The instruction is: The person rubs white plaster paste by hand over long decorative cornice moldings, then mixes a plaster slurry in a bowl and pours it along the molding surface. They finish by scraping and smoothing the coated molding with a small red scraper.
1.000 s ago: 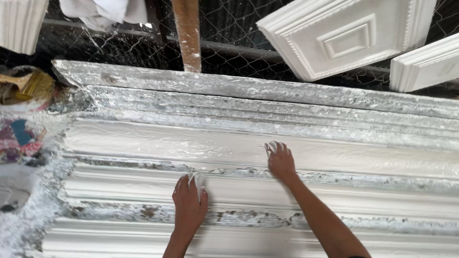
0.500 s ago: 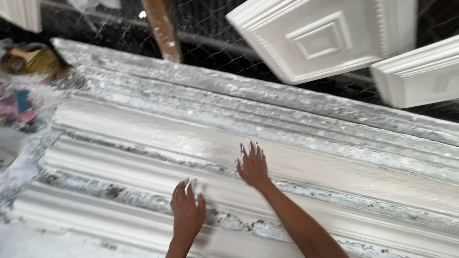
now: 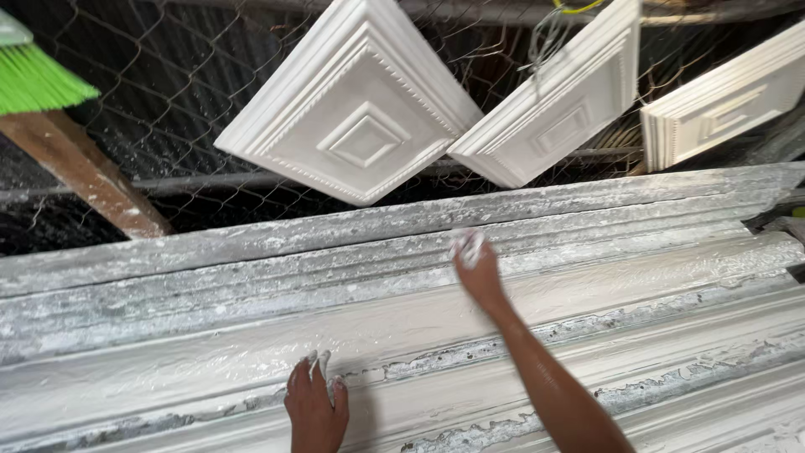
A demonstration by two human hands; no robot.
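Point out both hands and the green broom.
Left hand [image 3: 316, 408], head view, back of the hand, on the long white plaster moulding.
Right hand [image 3: 476, 268], head view, back of the hand.
Green bristle broom [image 3: 38, 82], head view, bristles.

Just one view here, a head cam looking down and forward over a long plaster cornice mould [image 3: 587, 277], pretty close up. It catches both forearms coming in from the bottom edge, and further back the chain-link fence [image 3: 168, 109] with square plaster panels [image 3: 356, 105] hanging on it.
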